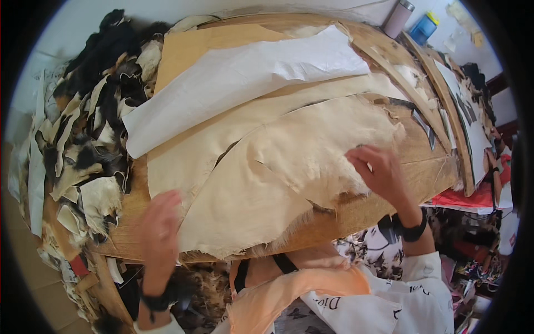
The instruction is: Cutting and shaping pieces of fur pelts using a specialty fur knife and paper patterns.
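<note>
Fur-fringed hide (239, 206) spread along the near edge of the wooden table (423, 170)! Hands wide apart: left hand (158, 228) a blur beside it, right hand (379, 171) curled over it; whether either grips, can't tell.

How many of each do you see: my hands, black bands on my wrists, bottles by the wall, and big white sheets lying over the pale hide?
Hands: 2 (left hand, right hand)
Black bands: 2 (left band, right band)
Bottles: 2 (pinkish bottle, blue bottle)
Big white sheet: 1
Total: 7
</note>
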